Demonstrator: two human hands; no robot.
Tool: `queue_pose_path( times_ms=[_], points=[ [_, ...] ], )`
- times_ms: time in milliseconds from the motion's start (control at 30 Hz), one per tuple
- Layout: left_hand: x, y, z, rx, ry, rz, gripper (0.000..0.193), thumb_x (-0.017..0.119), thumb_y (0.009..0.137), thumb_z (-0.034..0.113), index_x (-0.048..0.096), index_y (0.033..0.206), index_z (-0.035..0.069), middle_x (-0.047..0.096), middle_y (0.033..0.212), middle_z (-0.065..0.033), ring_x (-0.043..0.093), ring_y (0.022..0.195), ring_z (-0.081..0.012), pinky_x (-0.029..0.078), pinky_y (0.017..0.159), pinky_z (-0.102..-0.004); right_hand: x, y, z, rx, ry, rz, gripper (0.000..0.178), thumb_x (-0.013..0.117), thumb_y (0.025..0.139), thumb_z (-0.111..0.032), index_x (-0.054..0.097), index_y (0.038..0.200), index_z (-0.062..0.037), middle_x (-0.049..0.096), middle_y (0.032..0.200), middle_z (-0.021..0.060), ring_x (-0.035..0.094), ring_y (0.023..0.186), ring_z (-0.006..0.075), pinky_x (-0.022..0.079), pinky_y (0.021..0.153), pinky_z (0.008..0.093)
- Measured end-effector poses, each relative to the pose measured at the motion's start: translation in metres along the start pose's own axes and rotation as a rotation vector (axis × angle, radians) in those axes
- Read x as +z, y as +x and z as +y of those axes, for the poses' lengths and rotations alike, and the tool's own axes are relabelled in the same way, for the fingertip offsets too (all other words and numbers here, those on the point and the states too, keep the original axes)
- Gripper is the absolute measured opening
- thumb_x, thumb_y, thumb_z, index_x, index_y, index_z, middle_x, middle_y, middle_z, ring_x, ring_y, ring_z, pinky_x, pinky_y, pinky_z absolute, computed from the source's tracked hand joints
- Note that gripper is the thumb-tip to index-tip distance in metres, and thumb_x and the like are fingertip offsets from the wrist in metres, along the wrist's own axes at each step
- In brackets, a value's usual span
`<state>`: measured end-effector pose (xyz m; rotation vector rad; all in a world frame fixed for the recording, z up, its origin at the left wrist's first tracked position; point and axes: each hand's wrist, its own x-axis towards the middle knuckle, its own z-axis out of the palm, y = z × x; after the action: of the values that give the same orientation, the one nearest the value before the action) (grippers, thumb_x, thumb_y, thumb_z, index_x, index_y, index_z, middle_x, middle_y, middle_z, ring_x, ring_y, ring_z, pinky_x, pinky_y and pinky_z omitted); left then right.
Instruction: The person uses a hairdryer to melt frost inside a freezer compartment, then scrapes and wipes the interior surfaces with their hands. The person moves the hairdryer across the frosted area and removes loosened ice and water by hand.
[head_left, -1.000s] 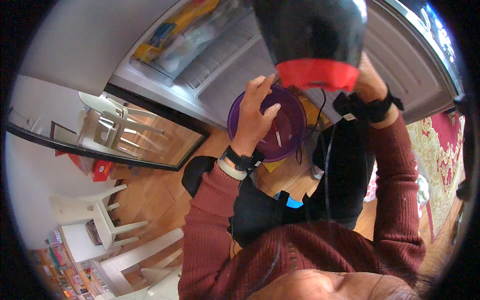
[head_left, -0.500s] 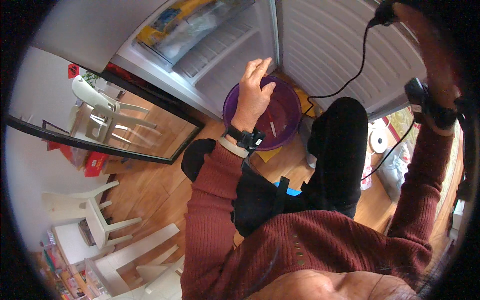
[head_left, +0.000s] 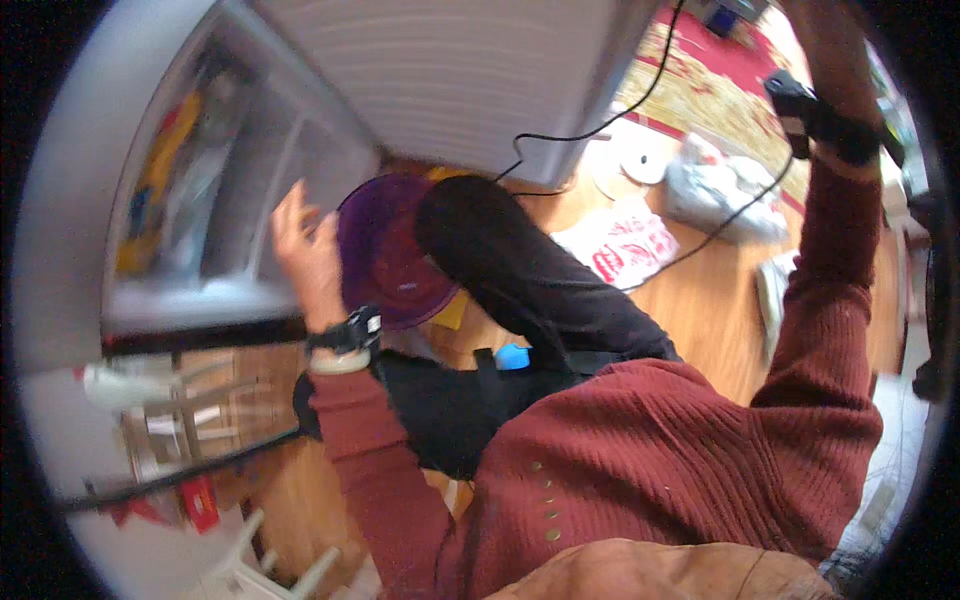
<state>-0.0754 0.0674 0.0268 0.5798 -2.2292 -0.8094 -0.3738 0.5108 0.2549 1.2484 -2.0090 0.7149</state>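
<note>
Open fridge stood at 10 o'clock w/ yellow pkg inside, purple basin nearby, contents blurred, black cord at 1 o'clock, long axis ran twd 1–2, L hand by basin, loose, empty, R hand cut off, couldn't tell grip

The sweater was maroon and ribbed, with long sleeves and a row of small round dots on the front; the trousers were black. The left wrist strap was black, with a pale band beside it; the right wrist strap was black too, bearing a dark box.
</note>
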Motion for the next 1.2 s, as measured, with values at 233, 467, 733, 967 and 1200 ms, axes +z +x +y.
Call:
queue_pose_path(
  times_ms=[233, 467, 733, 967, 1200],
  points=[
    [-0.002, 0.0, -0.009, -0.007, 0.067, 0.01, 0.064, 0.07, 0.083, -0.013, 0.059, 0.143, 0.006, 0.06, 0.131, -0.0096, 0.067, 0.104, -0.0197, 0.062, 0.083, -0.0326, -0.046, -0.073, 0.026, 0.127, -0.178, 0.0, 0.028, 0.064, 0.09, -0.001, 0.068, 0.119, -0.0003, 0.076, 0.102, 0.0092, 0.069, 0.086, 0.0207, 0.056, 0.081, 0.0373],
    [-0.01, -0.002, -0.029, -0.033, 0.067, -0.002, 0.058, 0.066, 0.087, -0.013, 0.058, 0.143, 0.003, 0.058, 0.132, -0.0108, 0.066, 0.105, -0.0191, 0.061, 0.084, -0.0309, -0.074, -0.176, 0.119, 0.255, -0.402, 0.093, 0.028, 0.062, 0.09, 0.001, 0.068, 0.117, -0.0007, 0.077, 0.095, 0.0094, 0.069, 0.081, 0.0212, 0.056, 0.078, 0.0373],
    [-0.007, -0.004, -0.026, -0.062, 0.05, -0.003, 0.058, 0.067, 0.086, -0.013, 0.061, 0.141, 0.005, 0.059, 0.13, -0.0101, 0.066, 0.104, -0.0188, 0.061, 0.083, -0.0307, -0.12, -0.355, 0.217, 0.734, -0.873, -0.362, 0.039, 0.058, 0.091, -0.006, 0.056, 0.13, -0.012, 0.069, 0.106, 0.0279, 0.067, 0.103, 0.0475, 0.054, 0.082, 0.0574],
    [-0.005, -0.006, -0.028, -0.055, 0.082, -0.032, 0.057, 0.067, 0.086, -0.014, 0.062, 0.139, 0.004, 0.061, 0.127, -0.0109, 0.066, 0.102, -0.0194, 0.06, 0.083, -0.0308, -0.024, -0.438, 0.165, 0.677, -0.645, -0.681, 0.038, 0.06, 0.085, -0.003, 0.062, 0.123, -0.0094, 0.069, 0.108, 0.0226, 0.066, 0.104, 0.0417, 0.052, 0.084, 0.0531],
    [-0.008, -0.006, -0.042, -0.158, 0.106, -0.03, 0.053, 0.068, 0.086, -0.014, 0.063, 0.136, 0.002, 0.062, 0.131, -0.0104, 0.067, 0.103, -0.0192, 0.059, 0.084, -0.0312, 0.083, -0.521, 0.056, 0.373, -0.38, -0.891, 0.041, 0.065, 0.072, -0.001, 0.058, 0.11, -0.0145, 0.063, 0.098, 0.0057, 0.058, 0.099, 0.031, 0.04, 0.079, 0.0471]
  ],
)
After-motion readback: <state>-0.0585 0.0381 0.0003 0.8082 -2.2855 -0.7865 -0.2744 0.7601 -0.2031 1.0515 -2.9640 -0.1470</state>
